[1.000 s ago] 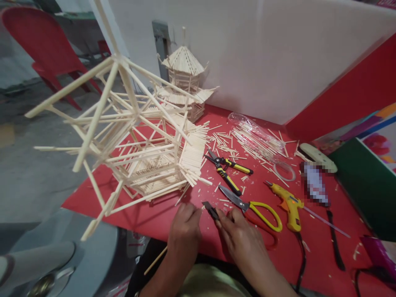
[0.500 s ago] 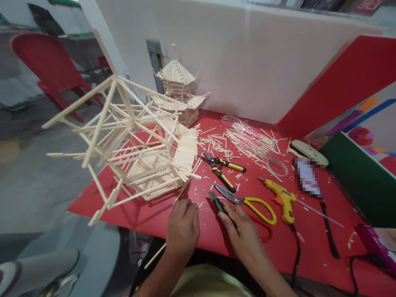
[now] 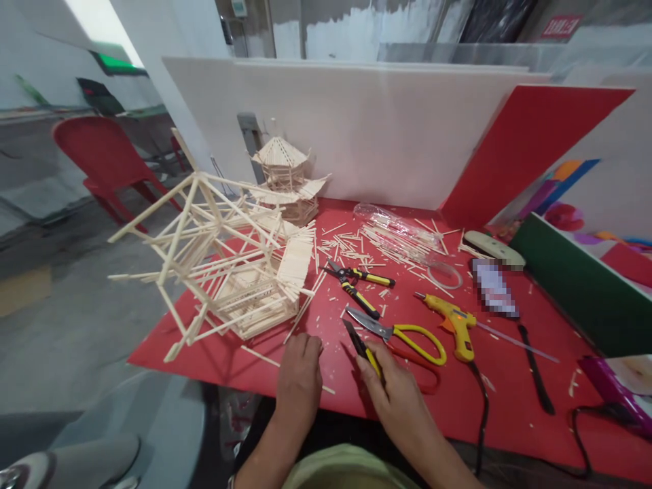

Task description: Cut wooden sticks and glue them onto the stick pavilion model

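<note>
The right hand [image 3: 394, 388] grips the cutters [image 3: 359, 343]; the left hand [image 3: 299, 370], fingers together, holds a stick [image 3: 259, 355] against the red surface [image 3: 458, 407].

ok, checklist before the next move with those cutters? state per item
1. Right hand grips cutters: ok.
2. Cutter blades open or closed: cannot tell.
3. Left hand over the stick on the table: ok; actual grip cannot tell.
4. Left fingers apart from cutter tip: ok.
5. Scissors clear of cutters: not ok, blades lie right beside them.
6. Stick model apart from both hands: ok.
</note>
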A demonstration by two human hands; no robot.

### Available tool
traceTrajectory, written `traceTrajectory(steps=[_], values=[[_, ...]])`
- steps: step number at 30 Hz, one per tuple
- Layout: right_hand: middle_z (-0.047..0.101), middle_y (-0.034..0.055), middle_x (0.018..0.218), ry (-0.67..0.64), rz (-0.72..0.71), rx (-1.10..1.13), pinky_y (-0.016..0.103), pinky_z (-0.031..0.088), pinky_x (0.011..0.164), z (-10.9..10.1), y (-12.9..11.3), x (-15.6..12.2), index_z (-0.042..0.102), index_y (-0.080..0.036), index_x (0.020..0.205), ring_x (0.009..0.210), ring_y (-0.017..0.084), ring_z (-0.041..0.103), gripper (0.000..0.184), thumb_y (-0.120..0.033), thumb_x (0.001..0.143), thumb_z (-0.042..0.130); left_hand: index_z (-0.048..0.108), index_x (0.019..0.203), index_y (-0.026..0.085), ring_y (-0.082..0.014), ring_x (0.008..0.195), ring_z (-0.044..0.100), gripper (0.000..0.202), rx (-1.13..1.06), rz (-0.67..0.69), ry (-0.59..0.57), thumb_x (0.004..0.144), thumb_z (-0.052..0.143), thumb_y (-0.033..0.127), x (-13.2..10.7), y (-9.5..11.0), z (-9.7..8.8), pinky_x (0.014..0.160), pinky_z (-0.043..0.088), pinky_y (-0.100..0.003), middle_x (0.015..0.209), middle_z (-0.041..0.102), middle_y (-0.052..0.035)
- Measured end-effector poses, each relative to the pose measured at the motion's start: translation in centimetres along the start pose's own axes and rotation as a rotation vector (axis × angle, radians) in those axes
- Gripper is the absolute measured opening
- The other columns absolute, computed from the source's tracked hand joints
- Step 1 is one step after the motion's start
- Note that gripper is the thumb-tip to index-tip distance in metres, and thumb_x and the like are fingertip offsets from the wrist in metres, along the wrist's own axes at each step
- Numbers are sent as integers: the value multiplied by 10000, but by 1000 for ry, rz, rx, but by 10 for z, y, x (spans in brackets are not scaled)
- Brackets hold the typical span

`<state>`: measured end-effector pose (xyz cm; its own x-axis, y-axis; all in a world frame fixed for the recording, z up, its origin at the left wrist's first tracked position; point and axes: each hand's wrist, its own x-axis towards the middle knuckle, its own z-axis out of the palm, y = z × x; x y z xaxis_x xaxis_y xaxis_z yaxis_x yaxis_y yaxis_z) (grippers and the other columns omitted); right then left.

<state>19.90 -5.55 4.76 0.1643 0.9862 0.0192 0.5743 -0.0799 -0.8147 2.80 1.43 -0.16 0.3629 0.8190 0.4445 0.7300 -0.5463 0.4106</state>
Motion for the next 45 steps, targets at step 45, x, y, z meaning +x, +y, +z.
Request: traceTrajectory(steps=[45], values=[[663, 98, 982, 189, -540, -450, 315, 534, 711, -20, -10, 14, 527, -258, 1366, 830, 199, 649, 378, -273, 1000, 434, 772, 883, 181, -64, 464, 501, 444, -1297, -989, -33, 523, 914, 399, 31, 44, -55, 444, 401, -158, 612, 651, 19]])
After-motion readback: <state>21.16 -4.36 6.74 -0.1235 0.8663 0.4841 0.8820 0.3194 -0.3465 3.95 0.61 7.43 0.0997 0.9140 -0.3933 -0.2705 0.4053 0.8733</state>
